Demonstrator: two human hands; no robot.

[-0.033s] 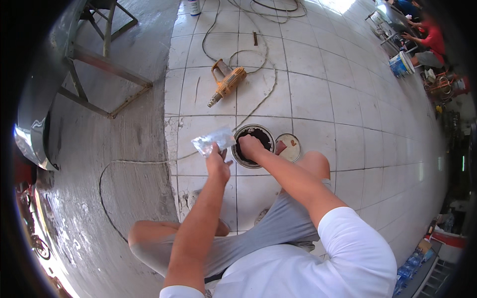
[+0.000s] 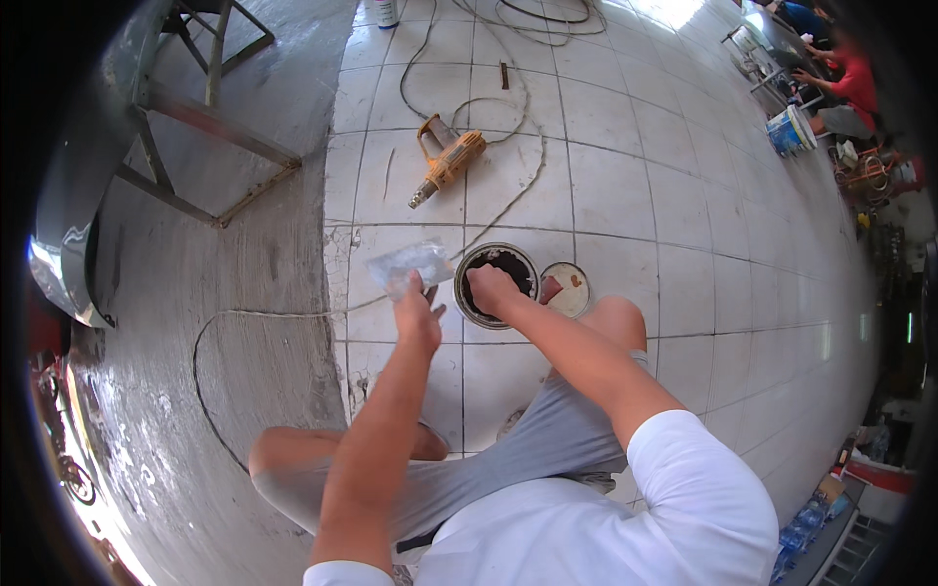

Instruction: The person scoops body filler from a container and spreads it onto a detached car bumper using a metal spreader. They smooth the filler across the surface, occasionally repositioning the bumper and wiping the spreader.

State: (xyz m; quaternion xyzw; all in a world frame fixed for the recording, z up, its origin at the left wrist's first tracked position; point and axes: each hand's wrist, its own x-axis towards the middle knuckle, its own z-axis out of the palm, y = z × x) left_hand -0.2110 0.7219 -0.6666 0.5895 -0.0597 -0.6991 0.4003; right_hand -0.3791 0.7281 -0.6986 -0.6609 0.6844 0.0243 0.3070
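Note:
My left hand (image 2: pixel 414 305) pinches the near edge of a thin, silvery sheet (image 2: pixel 410 266), which may be plastic or metal. Just right of it, on the tiles, stands an open round can (image 2: pixel 457 293) with dark contents. Inside its mouth is my right hand (image 2: pixel 491 291), curled like a fist; its fingertips and anything in them are hidden. Against the can's right side lies a round pale lid (image 2: pixel 573 281) with brownish patches. A reddish-brown piece (image 2: pixel 551 289) shows between can and lid.
An orange heat gun (image 2: pixel 449 166) lies beyond the can, its cord (image 2: pixel 539 161) looping over the tiles. A metal stand (image 2: pixel 220 132) is at the far left. Far right, a person in red (image 2: pixel 852 88) sits by a white-and-blue bucket (image 2: pixel 789 131).
My left hand has shifted slightly left with the sheet, which now looks flatter and less shiny. My right hand stays inside the can.

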